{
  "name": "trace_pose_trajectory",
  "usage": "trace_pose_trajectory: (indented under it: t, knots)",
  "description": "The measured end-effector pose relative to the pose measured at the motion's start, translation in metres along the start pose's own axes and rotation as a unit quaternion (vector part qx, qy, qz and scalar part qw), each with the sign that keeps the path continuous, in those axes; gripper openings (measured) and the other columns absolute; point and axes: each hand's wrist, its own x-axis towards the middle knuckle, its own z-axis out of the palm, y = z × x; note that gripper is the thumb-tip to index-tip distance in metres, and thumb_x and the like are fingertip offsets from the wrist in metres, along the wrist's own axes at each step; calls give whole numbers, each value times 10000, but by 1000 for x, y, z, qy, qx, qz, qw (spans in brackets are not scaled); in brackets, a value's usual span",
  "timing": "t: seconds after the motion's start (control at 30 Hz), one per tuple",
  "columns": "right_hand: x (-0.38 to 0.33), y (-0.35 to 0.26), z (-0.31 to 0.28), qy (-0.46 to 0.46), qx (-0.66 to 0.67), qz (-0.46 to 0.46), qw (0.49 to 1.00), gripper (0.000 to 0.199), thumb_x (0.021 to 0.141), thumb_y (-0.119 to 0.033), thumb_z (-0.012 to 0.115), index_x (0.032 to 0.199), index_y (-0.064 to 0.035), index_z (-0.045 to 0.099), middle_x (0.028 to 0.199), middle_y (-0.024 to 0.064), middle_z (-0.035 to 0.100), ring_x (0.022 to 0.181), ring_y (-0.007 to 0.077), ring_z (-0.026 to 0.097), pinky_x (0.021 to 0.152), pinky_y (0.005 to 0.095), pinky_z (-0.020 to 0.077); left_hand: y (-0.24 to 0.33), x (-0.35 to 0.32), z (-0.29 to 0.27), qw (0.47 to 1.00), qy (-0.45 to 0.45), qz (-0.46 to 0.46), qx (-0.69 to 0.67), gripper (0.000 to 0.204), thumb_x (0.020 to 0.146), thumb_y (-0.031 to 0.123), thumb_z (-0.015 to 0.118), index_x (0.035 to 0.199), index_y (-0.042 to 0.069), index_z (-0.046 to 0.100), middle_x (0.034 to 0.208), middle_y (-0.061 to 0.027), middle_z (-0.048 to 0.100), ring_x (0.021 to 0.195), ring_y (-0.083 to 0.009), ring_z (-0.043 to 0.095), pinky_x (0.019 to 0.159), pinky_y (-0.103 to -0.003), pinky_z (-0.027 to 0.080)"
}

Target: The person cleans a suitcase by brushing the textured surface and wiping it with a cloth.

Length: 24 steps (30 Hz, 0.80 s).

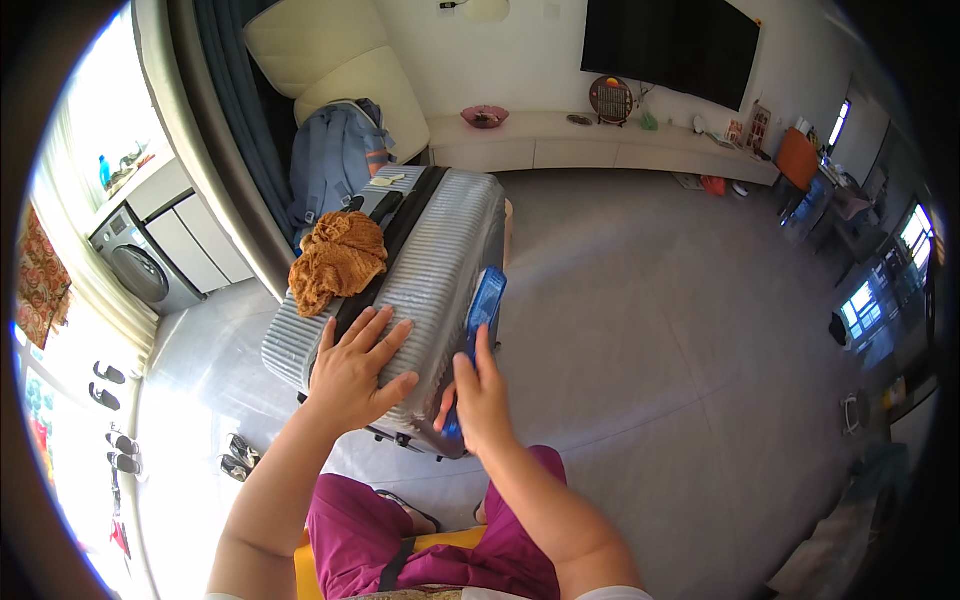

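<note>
A silver ribbed suitcase [432, 262] with a dark band along its top stands on the floor in front of me. My left hand [355, 366] lies flat on its near top end, fingers spread. In my right hand [480, 398] is a long blue plastic brush [486, 300], held upright against the suitcase's right side. Its bristles, if any, are hidden from me. A crumpled brown cloth [338, 262] rests on the suitcase's top left, just beyond my left fingers.
Behind the suitcase, a blue-grey backpack [340, 150] leans by a cream cushioned panel [335, 50]. A low white cabinet [570, 152] runs along the far wall, bearing a pink bowl [485, 117]. Black shoes [240, 456] lie on the left floor, and a washing machine [145, 265] stands beyond.
</note>
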Motion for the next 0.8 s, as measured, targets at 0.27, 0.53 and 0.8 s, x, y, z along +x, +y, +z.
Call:
trace_pose_trajectory:
  t: [0.27,0.53,0.8]
  knots:
    - [-99,32,12,-79,-79,-32,993,639,1020,-123,397,1547,-101,36,562,32,472,395,123,497,407,270,463,0,-2,4,999,24,16,15,599,903,506,479,1407,181,479,1475,-129,426,1392,-318,348,1122,-593,196]
    - [-113,43,32,-89,-64,-70,991,639,1007,-85,418,1548,-103,78,555,31,461,397,105,484,388,280,453,4,1,5,999,21,1,33,499,970,406,395,1420,198,459,1483,-121,416,1398,-310,337,1125,-589,195]
    - [-21,-9,22,-35,11,-10,999,592,1021,-176,428,1543,-124,152,562,16,442,376,113,442,359,290,415,2,-1,6,999,20,-8,25,501,955,416,437,1410,210,477,1478,-125,424,1389,-315,353,1117,-599,198]
